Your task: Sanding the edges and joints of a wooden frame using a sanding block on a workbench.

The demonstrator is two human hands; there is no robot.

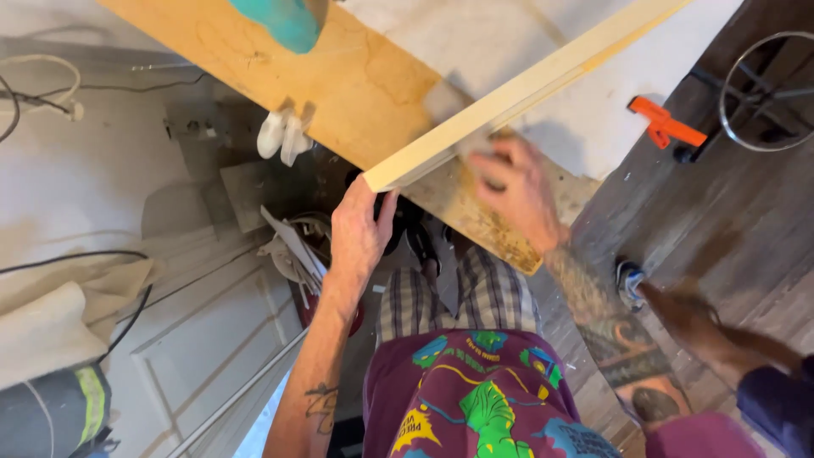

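Left hand wrapped around the near end of a long pale wooden strip; right hand, blurred, fingers curled, pressed on the strip over a yellowish plywood board. Beyond, orange plastic clamp near the pale work surface's right edge.

Pale cream long wooden strip; tan-yellow flat plywood board; bright orange plastic clamp; grey-and-white plaid shorts; purple shirt with green, yellow, blue print.
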